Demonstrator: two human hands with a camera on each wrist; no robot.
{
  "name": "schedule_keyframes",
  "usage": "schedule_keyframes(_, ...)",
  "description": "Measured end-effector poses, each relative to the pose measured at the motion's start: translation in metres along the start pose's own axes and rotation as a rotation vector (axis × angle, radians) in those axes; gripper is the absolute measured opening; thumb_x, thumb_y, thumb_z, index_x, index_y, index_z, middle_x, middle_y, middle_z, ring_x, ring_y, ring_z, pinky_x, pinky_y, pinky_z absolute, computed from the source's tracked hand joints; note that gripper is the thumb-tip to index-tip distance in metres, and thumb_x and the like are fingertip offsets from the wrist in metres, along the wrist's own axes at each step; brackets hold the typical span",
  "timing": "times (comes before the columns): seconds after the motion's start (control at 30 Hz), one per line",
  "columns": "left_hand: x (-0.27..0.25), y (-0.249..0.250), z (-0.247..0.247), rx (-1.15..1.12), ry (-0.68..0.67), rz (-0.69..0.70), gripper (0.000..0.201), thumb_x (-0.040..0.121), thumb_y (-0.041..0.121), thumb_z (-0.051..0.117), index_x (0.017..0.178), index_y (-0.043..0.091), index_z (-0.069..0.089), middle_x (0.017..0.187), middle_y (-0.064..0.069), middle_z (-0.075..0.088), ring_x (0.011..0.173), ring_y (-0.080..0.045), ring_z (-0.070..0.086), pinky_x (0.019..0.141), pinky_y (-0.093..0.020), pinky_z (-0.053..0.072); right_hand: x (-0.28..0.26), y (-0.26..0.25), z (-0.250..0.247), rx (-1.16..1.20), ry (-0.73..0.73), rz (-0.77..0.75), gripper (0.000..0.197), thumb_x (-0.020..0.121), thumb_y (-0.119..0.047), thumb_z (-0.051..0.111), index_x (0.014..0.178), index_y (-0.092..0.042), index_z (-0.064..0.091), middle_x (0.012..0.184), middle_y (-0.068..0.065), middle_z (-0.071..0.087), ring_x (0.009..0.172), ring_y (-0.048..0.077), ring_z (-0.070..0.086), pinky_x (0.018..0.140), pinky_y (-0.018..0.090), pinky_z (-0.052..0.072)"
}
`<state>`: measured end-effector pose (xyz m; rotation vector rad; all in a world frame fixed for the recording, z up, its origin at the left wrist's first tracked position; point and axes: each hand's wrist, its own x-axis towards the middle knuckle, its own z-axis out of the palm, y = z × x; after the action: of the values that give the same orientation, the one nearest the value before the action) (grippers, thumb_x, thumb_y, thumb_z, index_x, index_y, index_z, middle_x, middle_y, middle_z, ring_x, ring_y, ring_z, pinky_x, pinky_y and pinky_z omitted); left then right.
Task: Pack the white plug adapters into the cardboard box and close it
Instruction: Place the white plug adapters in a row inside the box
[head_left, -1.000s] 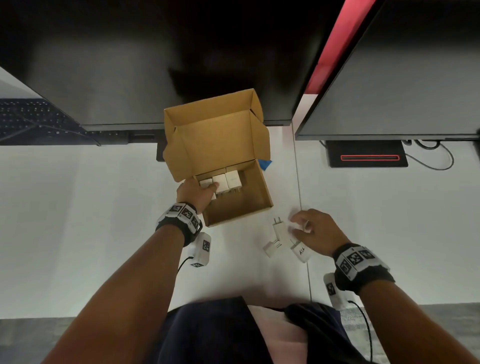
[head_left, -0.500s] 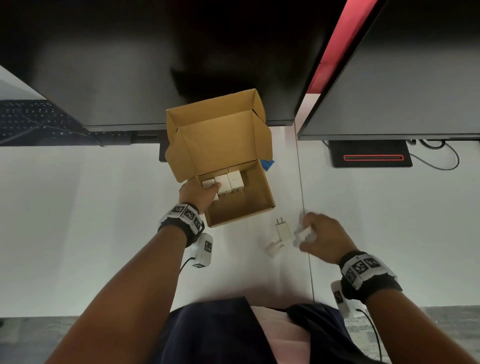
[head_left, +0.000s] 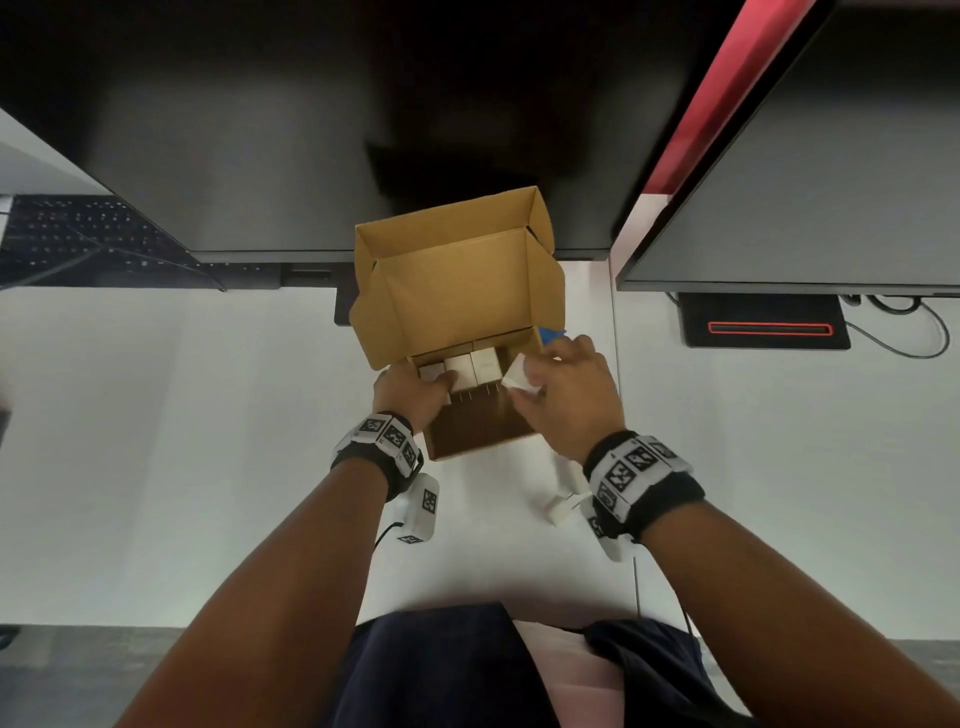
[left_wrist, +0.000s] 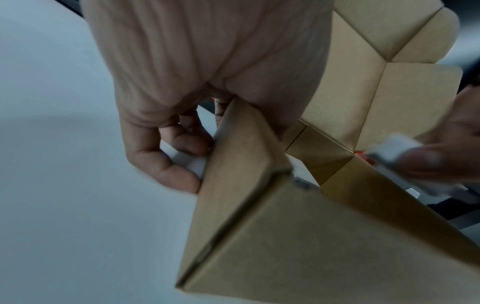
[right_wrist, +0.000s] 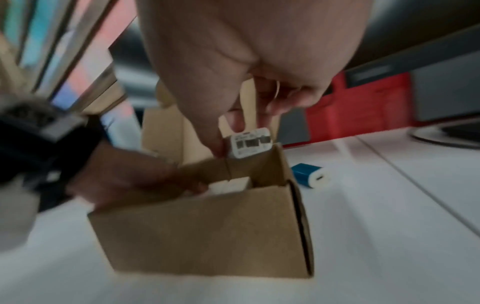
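One cardboard box (head_left: 457, 291), lid raised. Three white plug adapters (head_left: 484, 367) counted in a row along its far wall, the leftmost partly hidden by a hand. One further adapter (head_left: 519, 378) held over the box's right edge. At least one adapter (head_left: 560, 508) lies on the desk near the right wrist; a second there cannot be confirmed. One blue-and-white item (right_wrist: 310, 175) sits beside the box. Two hands in view. Two monitors (head_left: 363, 119) overhead.

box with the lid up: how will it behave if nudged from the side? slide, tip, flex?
Probably slides: the box sits flat on the smooth desk and looks light, holding a few adapters. The left hand gripping its wall likely steadies it. The raised lid is thin cardboard, so it may flex.
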<state>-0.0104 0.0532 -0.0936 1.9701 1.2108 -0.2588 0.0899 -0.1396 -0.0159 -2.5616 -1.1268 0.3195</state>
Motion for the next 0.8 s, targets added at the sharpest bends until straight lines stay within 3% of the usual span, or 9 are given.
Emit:
schedule_keyframes(0.1, 0.0, -0.001, 0.0, 0.009, 0.008, 0.008, 0.049, 0.087, 0.055, 0.068, 0.111, 0.012, 0.069, 0.111, -0.009, 0.074, 0.109, -0.035, 0.066, 0.085, -0.036, 0.049, 0.016, -0.01, 0.013, -0.252, -0.037, -0.042, 0.027, 0.09, -0.042, 0.062, 0.107, -0.021, 0.065, 0.109, 0.007, 0.063, 0.106, 0.031, 0.054, 0.086, 0.045, 0.045)
schedule_keyframes(0.2, -0.001, -0.002, 0.0, 0.005, 0.015, 0.04, 0.048, 0.088, 0.054, 0.067, 0.114, 0.013, 0.067, 0.112, -0.008, 0.073, 0.11, -0.034, 0.065, 0.088, -0.037, 0.049, 0.029, -0.013, 0.024, -0.366, -0.081, -0.021, 0.027, 0.093, -0.041, 0.058, 0.112, -0.022, 0.064, 0.112, 0.009, 0.061, 0.109, 0.033, 0.054, 0.091, 0.047, 0.042)
schedule_keyframes(0.3, -0.002, -0.002, 0.0, 0.007, 0.022, 0.046, 0.049, 0.088, 0.054, 0.065, 0.115, 0.013, 0.065, 0.115, -0.009, 0.072, 0.113, -0.035, 0.063, 0.095, -0.042, 0.051, 0.039, -0.011, 0.03, -0.406, -0.118, 0.001, 0.034, 0.094, -0.048, 0.055, 0.114, -0.021, 0.063, 0.116, 0.01, 0.06, 0.113, 0.034, 0.053, 0.094, 0.049, 0.041)
schedule_keyframes(0.5, -0.003, -0.002, -0.001, 0.005, 0.002, 0.042, 0.049, 0.085, 0.056, 0.066, 0.111, 0.015, 0.066, 0.109, -0.007, 0.073, 0.11, -0.033, 0.065, 0.091, -0.039, 0.051, 0.031, -0.003, 0.035, -0.366, -0.152, -0.01, 0.056, 0.087, -0.067, 0.055, 0.102, -0.015, 0.069, 0.124, 0.017, 0.05, 0.115, 0.039, 0.048, 0.09, 0.05, 0.047)
schedule_keyframes(0.6, -0.004, -0.002, -0.002, -0.007, -0.01, 0.039, 0.054, 0.081, 0.06, 0.064, 0.115, 0.018, 0.064, 0.111, -0.005, 0.072, 0.112, -0.032, 0.064, 0.092, -0.041, 0.053, 0.02, 0.001, 0.036, -0.408, -0.149, -0.041, 0.054, 0.088, -0.066, 0.053, 0.094, -0.015, 0.071, 0.124, 0.018, 0.05, 0.113, 0.038, 0.046, 0.089, 0.047, 0.043)
schedule_keyframes(0.67, -0.005, -0.002, -0.003, -0.006, -0.007, 0.035, 0.057, 0.08, 0.061, 0.064, 0.119, 0.018, 0.062, 0.114, -0.005, 0.071, 0.114, -0.032, 0.063, 0.094, -0.043, 0.053, 0.016, 0.0, 0.036, -0.44, -0.141, -0.044, 0.052, 0.091, -0.062, 0.048, 0.097, -0.015, 0.068, 0.123, 0.016, 0.049, 0.109, 0.036, 0.046, 0.087, 0.046, 0.041)
schedule_keyframes(0.8, -0.006, 0.002, -0.005, -0.001, -0.009, 0.054, 0.042, 0.087, 0.051, 0.067, 0.112, 0.018, 0.063, 0.11, -0.003, 0.071, 0.107, -0.028, 0.063, 0.089, -0.035, 0.048, 0.011, -0.002, 0.037, -0.445, -0.144, -0.043, 0.046, 0.095, -0.054, 0.043, 0.105, -0.014, 0.064, 0.123, 0.015, 0.049, 0.104, 0.034, 0.045, 0.085, 0.045, 0.041)
